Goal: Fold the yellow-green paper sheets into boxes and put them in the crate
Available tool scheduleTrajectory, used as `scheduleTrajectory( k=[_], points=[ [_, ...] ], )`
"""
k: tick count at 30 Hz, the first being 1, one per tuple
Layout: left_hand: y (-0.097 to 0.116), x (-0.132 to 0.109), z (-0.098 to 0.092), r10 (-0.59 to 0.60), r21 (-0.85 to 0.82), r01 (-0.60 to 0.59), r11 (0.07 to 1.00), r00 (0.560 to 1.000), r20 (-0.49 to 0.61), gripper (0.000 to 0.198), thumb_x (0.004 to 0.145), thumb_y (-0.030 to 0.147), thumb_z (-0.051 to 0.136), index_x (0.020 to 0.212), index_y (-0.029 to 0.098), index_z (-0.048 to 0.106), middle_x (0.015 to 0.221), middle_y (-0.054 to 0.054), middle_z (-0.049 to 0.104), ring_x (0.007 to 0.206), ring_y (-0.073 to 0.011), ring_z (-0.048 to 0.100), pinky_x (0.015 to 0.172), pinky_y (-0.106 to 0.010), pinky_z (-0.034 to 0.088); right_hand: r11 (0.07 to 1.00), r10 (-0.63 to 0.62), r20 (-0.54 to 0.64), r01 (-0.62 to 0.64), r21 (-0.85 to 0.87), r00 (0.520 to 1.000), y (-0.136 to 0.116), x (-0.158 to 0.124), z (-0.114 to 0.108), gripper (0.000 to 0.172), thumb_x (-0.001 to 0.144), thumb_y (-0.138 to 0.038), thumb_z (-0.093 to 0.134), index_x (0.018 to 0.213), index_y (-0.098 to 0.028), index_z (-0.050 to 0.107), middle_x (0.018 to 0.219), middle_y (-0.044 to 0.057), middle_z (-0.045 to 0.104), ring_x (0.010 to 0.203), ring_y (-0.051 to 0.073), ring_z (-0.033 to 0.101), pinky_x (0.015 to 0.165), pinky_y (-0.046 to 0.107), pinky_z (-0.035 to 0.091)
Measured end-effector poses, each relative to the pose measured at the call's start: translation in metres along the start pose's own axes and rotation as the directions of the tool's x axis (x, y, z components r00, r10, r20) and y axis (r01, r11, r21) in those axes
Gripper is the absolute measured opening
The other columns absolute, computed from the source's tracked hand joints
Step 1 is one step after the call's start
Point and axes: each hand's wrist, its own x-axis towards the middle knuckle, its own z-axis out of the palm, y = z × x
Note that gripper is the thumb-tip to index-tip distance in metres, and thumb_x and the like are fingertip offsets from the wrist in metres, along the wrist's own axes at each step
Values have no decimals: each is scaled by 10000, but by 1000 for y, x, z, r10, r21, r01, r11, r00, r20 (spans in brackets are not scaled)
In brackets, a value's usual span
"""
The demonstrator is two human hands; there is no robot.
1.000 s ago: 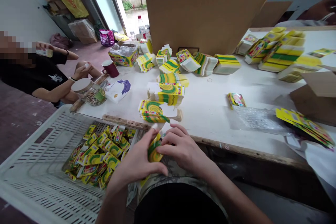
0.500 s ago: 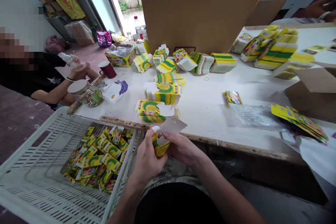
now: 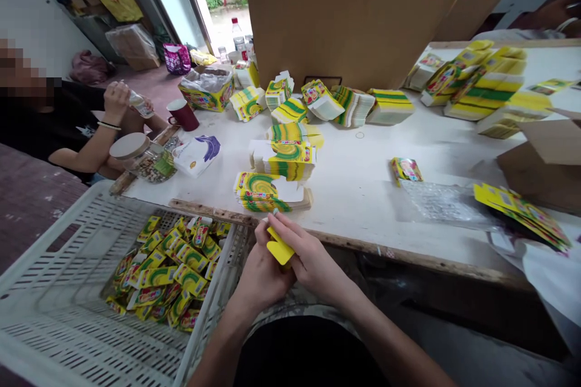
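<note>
A small yellow cardboard box is between my hands, in front of the table's near edge, one yellow flap sticking out toward me. My left hand wraps round it from the left. From the right, my right hand grips it, its fingers laid over the top. Most of the box is hidden by the fingers. Just beyond lies a stack of flat yellow-green cartons, with a second carton stack behind it. To my left, a white plastic crate holds many small yellow boxes.
Behind the stacks, more carton bundles line a large cardboard sheet. A lidded jar, a maroon mug and a white packet stand left. Rightward lie bubble wrap and an open carton. A seated person holds a bottle.
The box's pale flap no longer stands up; a yellow flap now shows between my hands. My right hand has moved over the top of the box. The seated person's hands have shifted.
</note>
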Motion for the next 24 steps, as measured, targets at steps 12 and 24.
scheduleTrajectory(
  k=[12, 24],
  points=[
    [-8, -5, -32, -102, 123, 130, 984, 972, -210, 547, 662, 382, 743, 1109, 188, 494, 1021, -88, 620, 931, -259, 605, 816, -383, 492, 962, 10, 132, 26, -271, 991, 11, -3, -10, 495, 901, -185, 504, 1391, -193, 432, 1557, 184, 145, 1388, 304, 300, 1047, 469, 383],
    [-4, -5, -24, -121, 146, 159, 976, 963, -240, 590, 646, 296, 738, 1168, 161, 500, 1091, -118, 623, 1021, -283, 590, 900, -423, 465, 998, 25, 24, -23, -65, 999, 10, -1, -8, 532, 859, -173, 553, 1353, -146, 356, 1406, 174, 392, 1353, 245, 330, 1088, 446, 313]
  ],
)
